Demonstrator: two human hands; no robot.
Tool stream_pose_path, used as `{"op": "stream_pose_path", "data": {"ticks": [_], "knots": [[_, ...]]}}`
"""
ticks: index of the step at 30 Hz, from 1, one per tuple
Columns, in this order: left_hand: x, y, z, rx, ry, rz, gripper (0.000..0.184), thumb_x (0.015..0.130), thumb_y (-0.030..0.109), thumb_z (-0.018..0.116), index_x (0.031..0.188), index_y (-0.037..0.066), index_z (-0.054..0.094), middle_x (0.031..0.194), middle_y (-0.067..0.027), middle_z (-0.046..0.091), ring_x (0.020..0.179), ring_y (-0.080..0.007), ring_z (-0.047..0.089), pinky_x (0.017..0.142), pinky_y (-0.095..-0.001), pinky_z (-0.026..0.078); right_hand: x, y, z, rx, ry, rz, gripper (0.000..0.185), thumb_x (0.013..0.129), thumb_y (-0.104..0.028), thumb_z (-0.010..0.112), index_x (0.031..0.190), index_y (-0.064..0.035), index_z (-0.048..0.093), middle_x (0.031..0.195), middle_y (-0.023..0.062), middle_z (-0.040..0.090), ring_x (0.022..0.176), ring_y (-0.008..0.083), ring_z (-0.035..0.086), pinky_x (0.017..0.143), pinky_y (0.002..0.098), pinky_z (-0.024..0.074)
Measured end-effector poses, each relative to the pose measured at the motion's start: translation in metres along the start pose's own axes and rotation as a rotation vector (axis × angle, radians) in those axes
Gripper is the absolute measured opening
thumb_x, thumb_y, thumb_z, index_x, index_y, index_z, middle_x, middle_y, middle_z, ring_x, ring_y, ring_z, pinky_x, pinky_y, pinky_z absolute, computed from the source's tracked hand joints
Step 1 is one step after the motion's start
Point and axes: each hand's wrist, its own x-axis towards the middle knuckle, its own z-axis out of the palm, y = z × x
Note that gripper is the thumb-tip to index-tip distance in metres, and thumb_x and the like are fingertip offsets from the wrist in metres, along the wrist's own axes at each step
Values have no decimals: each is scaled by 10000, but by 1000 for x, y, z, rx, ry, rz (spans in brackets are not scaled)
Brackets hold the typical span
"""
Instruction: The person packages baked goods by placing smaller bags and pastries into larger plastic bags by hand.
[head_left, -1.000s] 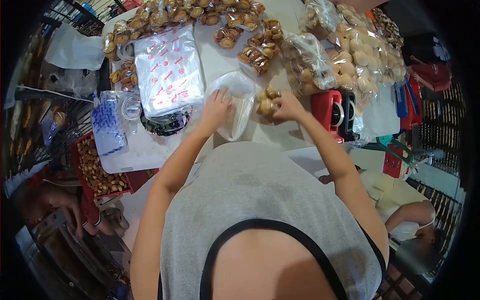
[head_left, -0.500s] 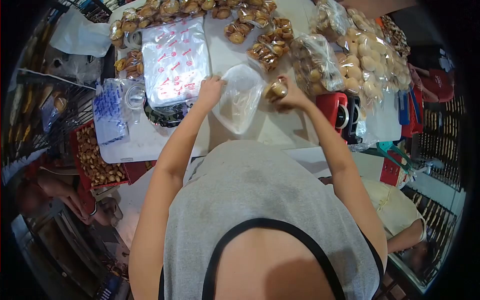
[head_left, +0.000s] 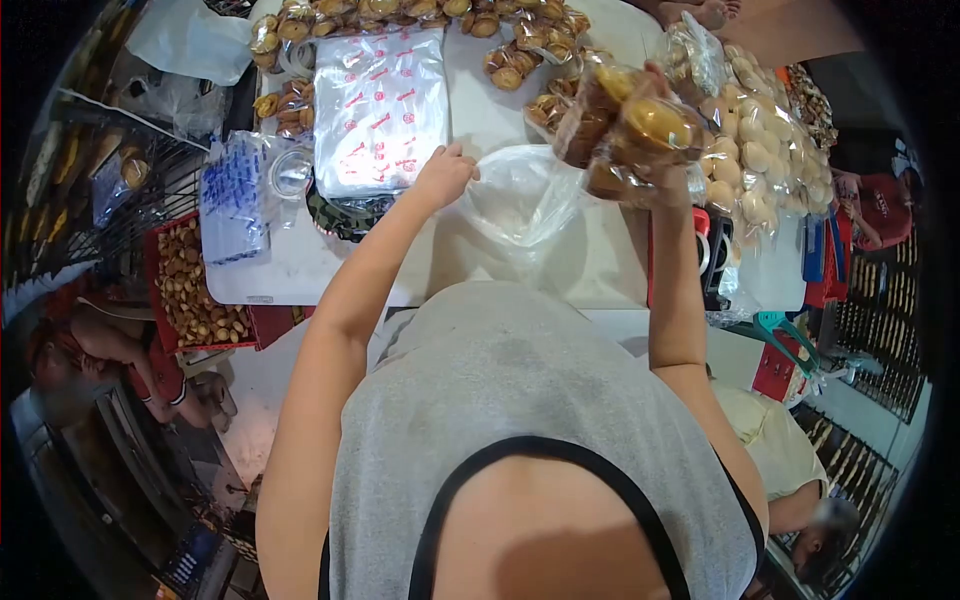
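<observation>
We've got our right hand point(head_left: 675, 183) clamped on a clear plastic pack of golden-brown buns point(head_left: 660, 130) over the white table point(head_left: 600, 265)'s right side, left hand point(head_left: 442, 180) at a translucent, unfilled-looking plastic bag point(head_left: 520, 205) (can't tell if pinching), and filled clear bun packs point(head_left: 510, 65) already line the far side.

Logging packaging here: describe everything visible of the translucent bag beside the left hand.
The translucent bag looks like thin, crinkled plastic, no print visible. Its mouth is spread open; no bread shows inside. It is over the white table, its left edge at the fingertips of the left hand; whether pinched is unclear.
</observation>
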Motion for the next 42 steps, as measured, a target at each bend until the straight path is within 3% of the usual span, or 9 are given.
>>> {"op": "stream_pose_path", "data": {"ticks": [4, 6, 9, 15, 24, 29, 31, 36, 42], "knots": [[10, 20, -21, 32, -66, -28, 193, 662, 20, 499, 784, 116, 614, 821, -11, 561, 825, -202, 484, 736, -319, 408, -5, 29, -15, -217, -169, 91, 1006, 501, -79, 740, 1309, -79, 141, 1118, 76, 454, 999, 202, 483, 846, 335, 433], [17, 26, -20, 33, -102, -102, 197, 670, 31, 504, 825, 109, 599, 859, -24, 553, 843, -211, 489, 737, -332, 413, 0, 51, -20, -1121, -256, 101, 1017, 430, -107, 786, 1274, -111, 219, 1187, 91, 389, 1085, 234, 417, 920, 351, 354], [18, 25, 0, -130, -98, -239, 304, 660, 57, 533, 963, 80, 527, 957, -84, 511, 929, -248, 487, 766, -366, 414, -18, 101, -34, -780, -122, 259, 989, 445, -102, 782, 1264, -114, 227, 1152, 98, 419, 1084, 239, 416, 933, 350, 337], [19, 12, -5, -461, -124, -286, 440, 641, -57, 461, 1074, 22, 439, 1055, -160, 457, 983, -325, 472, 819, -369, 407, -24, 139, -35, -1501, -395, 53, 727, 532, -238, 713, 1155, -63, 383, 1053, 150, 510, 978, 292, 485, 854, 390, 351], [-14, 50, -23, -302, 395, -152, 457, 626, -97, 398, 1065, -2, 480, 1155, -169, 414, 984, -350, 468, 798, -351, 416, -11, 142, -26, -1573, -502, 400, 764, 555, -334, 685, 1171, -38, 344, 1076, 212, 493, 976, 344, 488, 834, 416, 378], [-26, 102, 4, -98, 377, 456, 306, 748, 230, 531, 947, -2, 517, 1011, -182, 526, 879, -332, 529, 734, -392, 428, -13, 159, -27, -1685, -409, 193, 759, 512, -285, 709, 1149, -50, 370, 1002, 158, 543, 958, 309, 502, 775, 378, 413], [-20, 114, 13, -276, -321, -256, 347, 755, 333, 554, 870, 6, 557, 881, -171, 573, 781, -310, 571, 676, -396, 446, -10, 155, -26, -1672, -407, 245, 756, 504, -263, 716, 1143, -49, 373, 993, 155, 545, 953, 316, 500, 761, 373, 420], [-36, 114, 12, -150, -682, -1, 362, 746, 371, 574, 784, 12, 600, 880, -185, 571, 708, -334, 581, 667, -402, 456, 11, 146, -30, -1539, -449, 512, 736, 498, -197, 718, 1130, -39, 375, 978, 146, 539, 947, 319, 498, 767, 377, 416], [-41, 101, 15, -273, -410, 42, 291, 746, 304, 575, 932, 80, 581, 1249, -235, 292, 739, -346, 577, 685, -410, 453, -6, 147, -40, -1629, -331, -291, 624, 551, -211, 719, 1081, -38, 439, 919, 142, 560, 859, 304, 536, 742, 382, 434]]}}
